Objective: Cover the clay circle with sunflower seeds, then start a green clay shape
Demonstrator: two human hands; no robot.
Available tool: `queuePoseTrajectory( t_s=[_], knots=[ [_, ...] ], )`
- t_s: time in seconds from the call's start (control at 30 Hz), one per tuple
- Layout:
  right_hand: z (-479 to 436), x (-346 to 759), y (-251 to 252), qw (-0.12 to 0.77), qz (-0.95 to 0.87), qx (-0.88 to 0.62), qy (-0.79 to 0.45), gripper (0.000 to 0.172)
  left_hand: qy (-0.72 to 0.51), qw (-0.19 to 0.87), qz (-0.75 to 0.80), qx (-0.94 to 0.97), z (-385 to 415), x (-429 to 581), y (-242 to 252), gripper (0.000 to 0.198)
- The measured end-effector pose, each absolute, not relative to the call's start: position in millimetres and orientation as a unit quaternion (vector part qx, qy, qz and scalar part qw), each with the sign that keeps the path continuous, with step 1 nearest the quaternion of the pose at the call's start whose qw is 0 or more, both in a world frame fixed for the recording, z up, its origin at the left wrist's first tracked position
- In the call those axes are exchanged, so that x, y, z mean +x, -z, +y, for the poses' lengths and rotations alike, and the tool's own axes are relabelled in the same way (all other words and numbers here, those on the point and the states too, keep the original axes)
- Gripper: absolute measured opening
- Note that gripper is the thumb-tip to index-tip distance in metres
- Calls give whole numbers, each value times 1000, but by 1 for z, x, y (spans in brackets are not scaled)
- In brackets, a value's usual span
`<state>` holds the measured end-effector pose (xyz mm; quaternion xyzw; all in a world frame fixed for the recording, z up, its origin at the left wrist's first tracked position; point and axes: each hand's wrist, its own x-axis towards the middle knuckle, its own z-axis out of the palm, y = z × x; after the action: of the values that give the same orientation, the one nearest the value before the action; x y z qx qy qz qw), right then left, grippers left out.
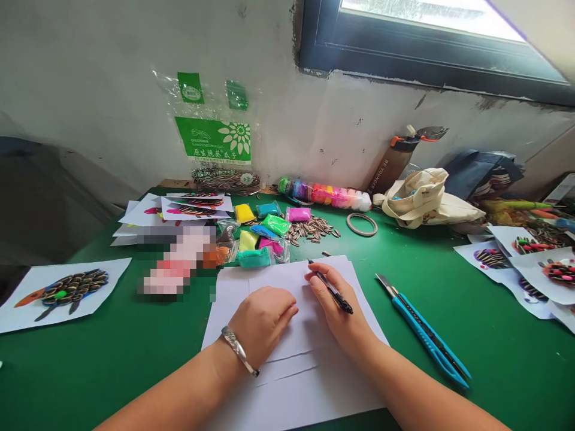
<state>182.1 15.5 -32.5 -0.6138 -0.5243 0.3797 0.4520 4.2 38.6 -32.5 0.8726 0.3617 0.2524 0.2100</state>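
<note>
Daylight comes from the window (426, 42) at upper right, its pane blown out to white, and lays a pale sheen on the tabletop (404, 254). The left edge sinks into dimness. Coarse pixelation (blocky squares) masks a patch left of centre; the frame's sides look stretched.

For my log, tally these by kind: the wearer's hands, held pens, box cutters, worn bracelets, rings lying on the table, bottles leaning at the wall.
Hands, left hand and right hand: 2
Pen, in the right hand: 1
Cutter: 1
Bracelet: 1
Ring: 1
Bottle: 1
Total: 7
</note>
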Motion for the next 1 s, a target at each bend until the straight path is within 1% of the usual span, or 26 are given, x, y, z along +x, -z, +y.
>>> queuePoseTrajectory(
  t_s=[0.1, 0.23, 0.3, 0.37, 0.43, 0.5, 0.53, 0.6, 0.67, 0.73, 0.8, 0.9, 1.0],
  knots=[
    [15, 181, 30, 454, -523, -615, -376, 33, -281, 179, 327, 884, 39, 4, 37, 22],
    [14, 182, 29, 451, -520, -617, -381, 34, -309, 150, 335, 877, 40, -3, 36, 26],
    [15, 184, 29, 453, -514, -618, -386, 37, -285, 137, 339, 886, 39, -7, 35, 26],
    [16, 187, 31, 461, -505, -619, -385, 41, -228, 126, 347, 901, 37, -8, 38, 28],
    [16, 191, 33, 482, -498, -613, -380, 44, -161, 121, 366, 909, 35, -8, 43, 45],
    [14, 193, 34, 506, -498, -599, -370, 42, -111, 132, 381, 908, 34, -9, 49, 64],
    [12, 193, 33, 515, -506, -591, -360, 40, -95, 141, 385, 907, 34, -9, 51, 69],
    [6, 192, 29, 525, -541, -570, -327, 33, -79, 156, 390, 904, 34, -9, 54, 74],
    [2, 189, 24, 520, -579, -545, -313, 27, -76, 162, 393, 902, 34, -10, 54, 74],
    [0, 186, 21, 499, -585, -535, -352, 23, -73, 165, 387, 904, 36, -10, 52, 73],
    [3, 183, 24, 483, -547, -552, -403, 21, -66, 169, 377, 908, 38, -11, 48, 72],
    [11, 184, 37, 513, -458, -588, -425, 25, -50, 169, 369, 913, 45, -14, 43, 68],
    [17, 187, 46, 532, -419, -596, -432, 30, -41, 168, 377, 910, 52, -19, 40, 62]
  ],
)
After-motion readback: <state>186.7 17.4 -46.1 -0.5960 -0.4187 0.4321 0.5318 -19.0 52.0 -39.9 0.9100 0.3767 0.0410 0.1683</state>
